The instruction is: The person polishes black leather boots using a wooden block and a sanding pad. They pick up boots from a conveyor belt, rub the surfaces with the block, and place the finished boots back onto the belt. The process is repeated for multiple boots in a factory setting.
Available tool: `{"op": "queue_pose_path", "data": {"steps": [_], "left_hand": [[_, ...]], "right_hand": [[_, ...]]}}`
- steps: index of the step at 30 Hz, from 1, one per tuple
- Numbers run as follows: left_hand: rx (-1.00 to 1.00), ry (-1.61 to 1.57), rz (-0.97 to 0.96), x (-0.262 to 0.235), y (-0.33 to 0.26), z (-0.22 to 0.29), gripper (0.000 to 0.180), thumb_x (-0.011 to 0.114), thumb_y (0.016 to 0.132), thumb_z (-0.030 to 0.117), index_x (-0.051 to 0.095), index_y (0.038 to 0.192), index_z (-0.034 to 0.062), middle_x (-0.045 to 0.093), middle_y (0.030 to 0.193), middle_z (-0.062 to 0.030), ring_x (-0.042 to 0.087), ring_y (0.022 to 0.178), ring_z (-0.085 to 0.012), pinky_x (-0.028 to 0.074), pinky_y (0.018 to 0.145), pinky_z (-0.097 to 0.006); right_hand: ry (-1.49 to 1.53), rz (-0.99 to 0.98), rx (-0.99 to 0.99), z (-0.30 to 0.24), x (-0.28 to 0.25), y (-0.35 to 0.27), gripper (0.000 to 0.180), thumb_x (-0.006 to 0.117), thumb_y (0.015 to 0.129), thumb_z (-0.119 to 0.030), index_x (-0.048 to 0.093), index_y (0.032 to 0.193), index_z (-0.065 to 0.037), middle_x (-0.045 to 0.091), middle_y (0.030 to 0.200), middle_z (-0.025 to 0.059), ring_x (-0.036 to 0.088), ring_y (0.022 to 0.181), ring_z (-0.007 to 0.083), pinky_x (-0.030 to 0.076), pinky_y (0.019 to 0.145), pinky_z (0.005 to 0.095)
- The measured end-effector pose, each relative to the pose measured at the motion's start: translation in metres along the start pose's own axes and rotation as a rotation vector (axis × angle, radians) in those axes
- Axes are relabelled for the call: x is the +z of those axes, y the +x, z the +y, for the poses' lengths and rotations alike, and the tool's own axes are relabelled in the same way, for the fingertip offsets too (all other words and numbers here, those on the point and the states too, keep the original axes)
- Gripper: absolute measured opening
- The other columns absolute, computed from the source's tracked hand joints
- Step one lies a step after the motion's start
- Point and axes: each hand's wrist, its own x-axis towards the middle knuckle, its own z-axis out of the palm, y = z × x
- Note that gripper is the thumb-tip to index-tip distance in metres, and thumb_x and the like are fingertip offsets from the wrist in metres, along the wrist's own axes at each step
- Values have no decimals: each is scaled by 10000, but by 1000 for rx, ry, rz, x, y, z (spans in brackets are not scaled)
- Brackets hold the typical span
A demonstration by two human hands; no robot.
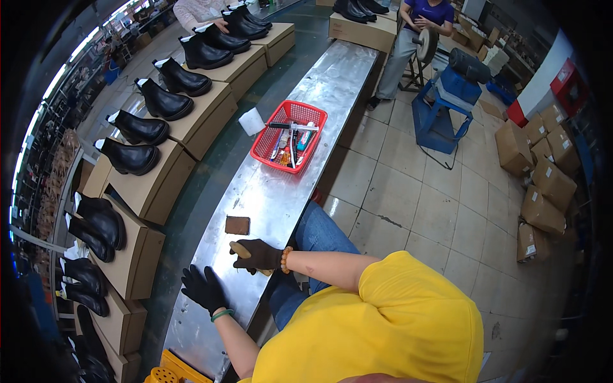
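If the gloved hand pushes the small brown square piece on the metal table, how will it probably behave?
The small brown square piece lies flat, so it likely slides rather than rolls or tips. It looks thin, probably light. The metal table looks smooth and shiny, so sliding should be easy.

Left hand [203, 288] spread flat, right hand [257, 255] curled closed

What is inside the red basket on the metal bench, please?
The red basket holds a dark-handled tool and small colourful items, too small to identify; anything beneath them is hidden.

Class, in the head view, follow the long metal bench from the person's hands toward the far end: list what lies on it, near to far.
Left hand → right hand holding a tan tool → brown pad → red basket of tools.
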Motion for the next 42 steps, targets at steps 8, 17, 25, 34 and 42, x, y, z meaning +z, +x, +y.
{"op": "queue_pose_path", "data": {"steps": [8,17,25,34,42], "left_hand": [[0,-46,51,3,-3,-1,502,520,868,392,524,1261,80,440,1370,-150,378,1279,-349,197,1057,-547],[-10,-124,109,0,-6,-2,481,552,839,375,565,1208,66,459,1356,-142,385,1275,-340,175,1072,-535],[-4,-114,135,6,-9,-6,481,556,842,369,554,1220,73,451,1364,-135,378,1281,-334,169,1073,-535],[-8,-109,122,0,-10,-5,464,557,843,365,569,1201,71,460,1356,-136,390,1272,-336,184,1066,-536],[-10,-117,120,-2,-11,-6,473,550,846,366,561,1214,68,455,1361,-138,389,1273,-334,184,1069,-532]], "right_hand": [[31,4,25,4,0,0,327,686,797,-153,508,1043,-33,567,666,51,541,485,116,466,473,265],[36,2,-3,2,2,-3,323,677,801,-125,508,1056,-24,555,693,55,547,498,120,463,473,265],[70,0,17,-3,4,-7,330,680,799,-117,506,1063,-24,559,693,57,546,497,120,464,472,265],[57,-9,7,2,5,-5,334,683,798,-130,508,1060,-21,563,693,59,549,501,120,466,472,270],[45,-10,11,-2,7,-8,330,691,795,-166,514,1035,-24,570,697,59,549,501,117,467,468,271]]}}
